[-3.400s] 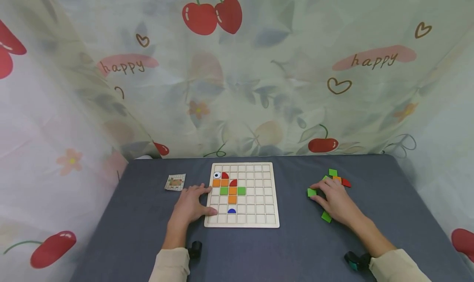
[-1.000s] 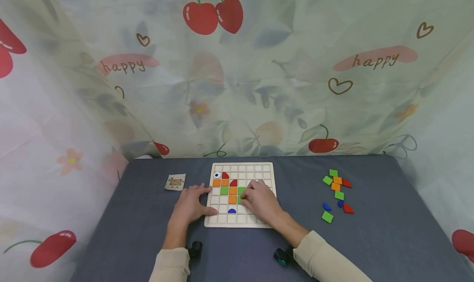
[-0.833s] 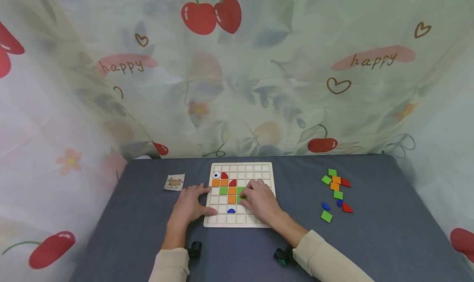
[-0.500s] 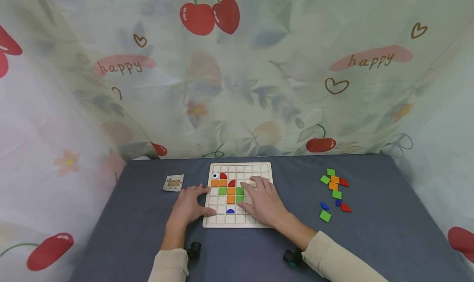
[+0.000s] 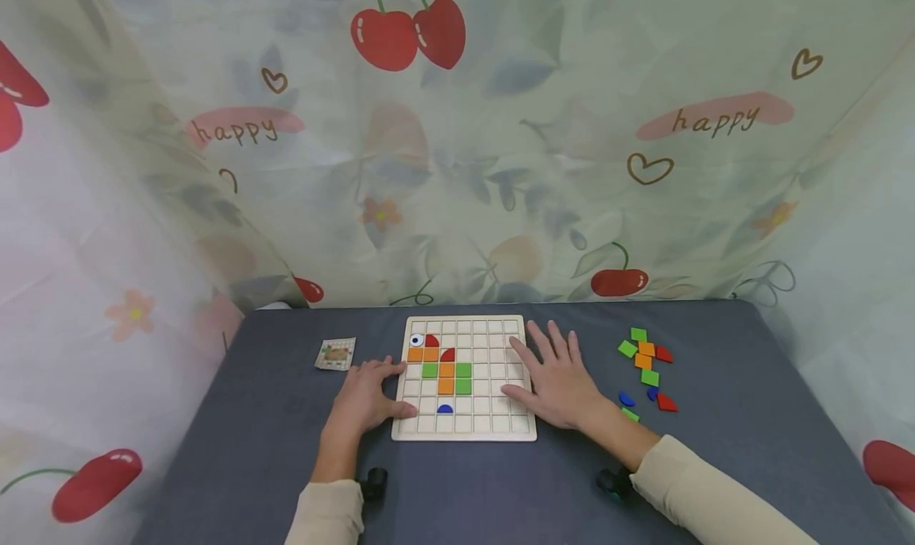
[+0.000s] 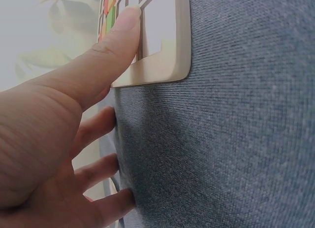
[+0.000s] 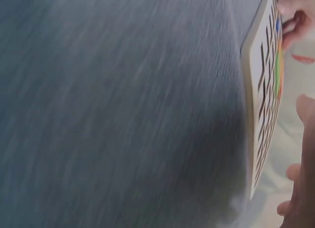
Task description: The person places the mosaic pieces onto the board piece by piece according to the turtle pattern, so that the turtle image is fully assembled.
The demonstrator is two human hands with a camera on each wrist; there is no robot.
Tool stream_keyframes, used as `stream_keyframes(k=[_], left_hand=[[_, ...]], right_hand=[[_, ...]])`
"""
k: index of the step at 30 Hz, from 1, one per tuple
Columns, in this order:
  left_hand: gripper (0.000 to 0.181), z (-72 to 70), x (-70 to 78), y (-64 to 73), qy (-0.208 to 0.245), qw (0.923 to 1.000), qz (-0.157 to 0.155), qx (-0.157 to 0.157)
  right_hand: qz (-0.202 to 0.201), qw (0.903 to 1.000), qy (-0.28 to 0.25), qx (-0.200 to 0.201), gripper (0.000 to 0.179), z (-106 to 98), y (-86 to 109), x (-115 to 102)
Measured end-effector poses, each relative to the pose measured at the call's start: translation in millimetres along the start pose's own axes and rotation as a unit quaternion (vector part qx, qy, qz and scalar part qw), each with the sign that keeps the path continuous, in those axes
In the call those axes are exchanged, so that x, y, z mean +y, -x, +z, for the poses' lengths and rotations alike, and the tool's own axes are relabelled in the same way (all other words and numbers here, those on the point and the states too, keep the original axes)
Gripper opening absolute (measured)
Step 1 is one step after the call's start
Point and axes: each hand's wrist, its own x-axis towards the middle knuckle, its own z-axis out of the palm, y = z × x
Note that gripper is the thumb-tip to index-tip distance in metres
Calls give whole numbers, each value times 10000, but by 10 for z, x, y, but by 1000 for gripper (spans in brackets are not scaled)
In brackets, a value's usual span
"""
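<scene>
A pale wooden grid board (image 5: 500, 406) lies on the dark table. Its cells hold orange squares (image 5: 446, 386), green squares (image 5: 463, 386), red quarter-circles (image 5: 432, 341), a blue half-circle (image 5: 445, 409) and a white eye tile (image 5: 417, 340). At the board's left edge rests my left hand (image 5: 363, 398); the left wrist view shows its straight thumb (image 6: 106, 53) on the frame, the other fingers down by the cloth. My right hand (image 5: 557, 384), spread and holding nothing, hovers over the board's right edge. The right wrist view catches only part of this hand (image 7: 304, 174).
Right of the board lie loose pieces: green squares (image 5: 638, 334), orange squares (image 5: 643, 361), red quarter-circles (image 5: 667, 403) and blue half-circles (image 5: 626, 399). My right forearm partly covers one green square (image 5: 630, 414). A small picture card (image 5: 335, 354) lies to the left. A printed curtain surrounds the table.
My right hand brought a green square from the loose pieces, set it beside the lower orange square, let go, and moved off rightward with fingers spreading. My left hand stayed at the board.
</scene>
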Motion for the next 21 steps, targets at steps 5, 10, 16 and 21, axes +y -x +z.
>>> stream_keyframes(k=[5,10,16,21], left_hand=[[87,6,3,-4,-26,10000,5,19],[87,6,13,-7,-37,10000,-20,14],[88,6,7,-4,-26,10000,-37,22],[87,12,8,-4,10,10000,-50,6]], right_hand=[[222,9997,28,-14,84,-60,61,266],[543,9985,17,-14,84,-114,171,508],[758,9971,-70,-1,82,-143,344,751],[924,9957,-116,21,81,-172,436,977]])
